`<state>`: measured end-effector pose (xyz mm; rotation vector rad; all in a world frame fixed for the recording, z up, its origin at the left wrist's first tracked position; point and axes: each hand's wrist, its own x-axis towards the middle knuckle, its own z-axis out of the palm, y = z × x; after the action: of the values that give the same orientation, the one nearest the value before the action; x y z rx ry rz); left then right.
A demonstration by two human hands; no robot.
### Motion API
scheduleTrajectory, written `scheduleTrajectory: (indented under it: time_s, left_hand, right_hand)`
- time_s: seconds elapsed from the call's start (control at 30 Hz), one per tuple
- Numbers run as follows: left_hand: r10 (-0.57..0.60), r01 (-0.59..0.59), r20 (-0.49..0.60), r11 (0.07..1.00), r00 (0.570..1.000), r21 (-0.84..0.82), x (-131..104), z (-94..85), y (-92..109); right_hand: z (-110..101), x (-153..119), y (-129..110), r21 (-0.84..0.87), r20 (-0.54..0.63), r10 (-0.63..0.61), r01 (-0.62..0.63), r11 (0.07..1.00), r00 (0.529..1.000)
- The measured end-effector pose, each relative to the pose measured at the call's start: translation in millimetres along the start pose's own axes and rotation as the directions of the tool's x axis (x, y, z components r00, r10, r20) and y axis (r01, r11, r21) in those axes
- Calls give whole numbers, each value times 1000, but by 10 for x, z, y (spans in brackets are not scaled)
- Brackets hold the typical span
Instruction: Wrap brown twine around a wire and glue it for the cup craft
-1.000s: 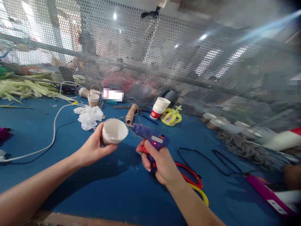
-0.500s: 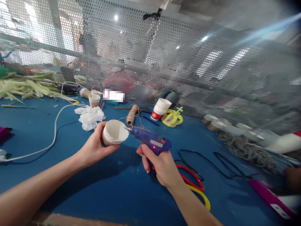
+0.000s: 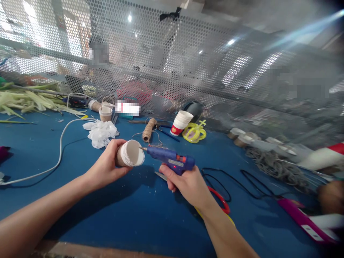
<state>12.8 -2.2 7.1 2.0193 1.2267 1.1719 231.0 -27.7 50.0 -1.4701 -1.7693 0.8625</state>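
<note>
My left hand [image 3: 110, 163] is wrapped round a paper cup [image 3: 131, 153], tilted with its mouth toward the right. Brown twine seems to cover the cup's lower part, and a white lace-like band runs below the rim. In my right hand [image 3: 185, 182] is a blue glue gun [image 3: 169, 157] with a small red light lit. Its metal nozzle meets or nearly meets the cup's rim; I cannot tell if they touch. Scissors [image 3: 219, 199] with red and yellow handles lie partly hidden under my right hand and forearm. A twine roll [image 3: 149, 129] lies beyond the glue gun.
White lace [image 3: 101, 133] lies behind my left hand. Stacked paper cups [image 3: 181, 122] and a yellow pumpkin-shaped frame [image 3: 194, 132] stand farther back. A white cable [image 3: 61, 143] crosses the left side; a purple power strip [image 3: 303, 218] lies at right. Perforated metal screen [image 3: 150, 53] rises behind.
The cup has turned in my left hand, its mouth now facing more to the right. My right hand has levelled the glue gun, and its nozzle stays at the rim. The view shifted slightly.
</note>
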Motion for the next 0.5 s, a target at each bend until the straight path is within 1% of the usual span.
scheduleTrajectory:
  time_s: [0.07,0.1,0.2,0.27,0.33,0.43,0.5]
  left_hand:
    - [-13,13,9,1000,1000,-16,-5,6,16]
    - [-22,22,6,999,1000,-24,-8,9,20]
    - [-33,33,-9,999,999,-25,-15,15,13]
    - [-7,7,-23,1000,1000,-2,-13,10,-5]
    - [38,-35,-42,998,998,51,-7,-4,-23]
    - [84,-73,-65,986,994,151,0,-27,-32]
    - [100,-80,-90,976,991,201,-1,-37,-22]
  right_hand:
    - [-37,26,26,-13,-3,11,-11,1000,1000]
    - [-52,38,37,-23,14,24,-23,999,1000]
    - [-83,54,51,-43,98,59,-55,998,993]
    - [-87,39,42,-17,139,63,-61,998,988]
    - [-81,6,20,40,103,40,-45,998,994]
    - [-73,-46,-13,111,-1,6,-6,994,1000]
    - [-74,-63,-18,115,-10,-2,3,993,1000]
